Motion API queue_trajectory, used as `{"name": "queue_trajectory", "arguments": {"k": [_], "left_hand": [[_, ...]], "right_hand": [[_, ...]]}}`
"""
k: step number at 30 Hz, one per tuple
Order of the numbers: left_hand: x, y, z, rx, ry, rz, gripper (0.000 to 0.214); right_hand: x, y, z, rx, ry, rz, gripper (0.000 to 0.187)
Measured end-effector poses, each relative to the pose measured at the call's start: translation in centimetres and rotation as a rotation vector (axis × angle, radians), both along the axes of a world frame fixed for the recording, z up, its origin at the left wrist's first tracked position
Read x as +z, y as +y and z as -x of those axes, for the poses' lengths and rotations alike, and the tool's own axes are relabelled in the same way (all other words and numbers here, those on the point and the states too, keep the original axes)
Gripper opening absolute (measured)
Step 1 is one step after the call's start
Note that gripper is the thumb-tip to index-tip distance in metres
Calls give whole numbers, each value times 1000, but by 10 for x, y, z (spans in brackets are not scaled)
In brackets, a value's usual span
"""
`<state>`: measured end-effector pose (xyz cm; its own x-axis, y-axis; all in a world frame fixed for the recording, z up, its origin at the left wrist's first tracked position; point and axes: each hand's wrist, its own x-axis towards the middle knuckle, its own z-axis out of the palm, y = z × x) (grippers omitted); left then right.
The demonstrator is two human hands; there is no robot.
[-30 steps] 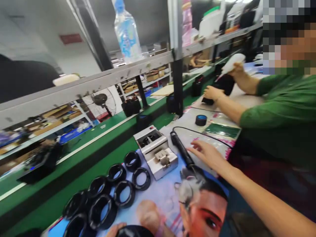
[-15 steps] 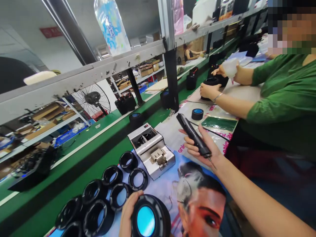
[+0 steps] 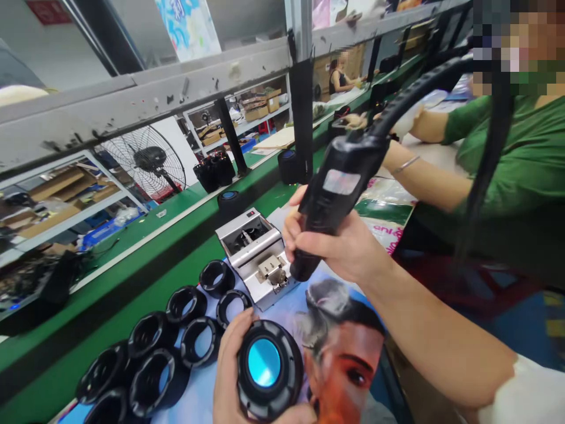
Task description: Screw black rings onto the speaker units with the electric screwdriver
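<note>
About eight black rings [image 3: 180, 371], one held blue-faced unit [image 3: 264, 363], one corded screwdriver [image 3: 333, 188], one fan [image 3: 150, 159]

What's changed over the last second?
Right hand took hold of the black screwdriver, lifted it off the bench and swung its cord end to upper right. Left hand brought the black round part up into fuller view. Silver device and black rings stayed put.

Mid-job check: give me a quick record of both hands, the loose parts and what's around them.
Left hand: holds round black part, blue disc facing camera
Right hand: grips black corded tool, tip not clear
Loose parts: several black rings grouped on the left
Equipment: metal box, right of the rings
Nearby: co-worker's green sleeve, to the right
</note>
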<state>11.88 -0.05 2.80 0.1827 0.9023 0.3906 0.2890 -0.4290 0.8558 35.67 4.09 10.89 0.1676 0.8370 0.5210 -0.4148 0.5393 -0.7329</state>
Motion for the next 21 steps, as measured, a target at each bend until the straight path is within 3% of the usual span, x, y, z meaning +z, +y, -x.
{"name": "queue_trajectory", "arguments": {"k": [4,7,10,14,21], "left_hand": [[1,2,1,-19,-8,-23,80],[-2,-4,1,18,2,1,69],[-5,-10,1,49,7,102,67],[-2,-11,2,54,-49,202,80],[11,-12,-3,26,-26,207,72]], "right_hand": [[3,8,20,-123,-13,-24,45],[3,17,33,-201,-2,-30,47],[2,28,41,-167,-21,8,52],[-3,37,45,-95,-11,4,59],[-22,41,51,-43,-76,7,51]]}}
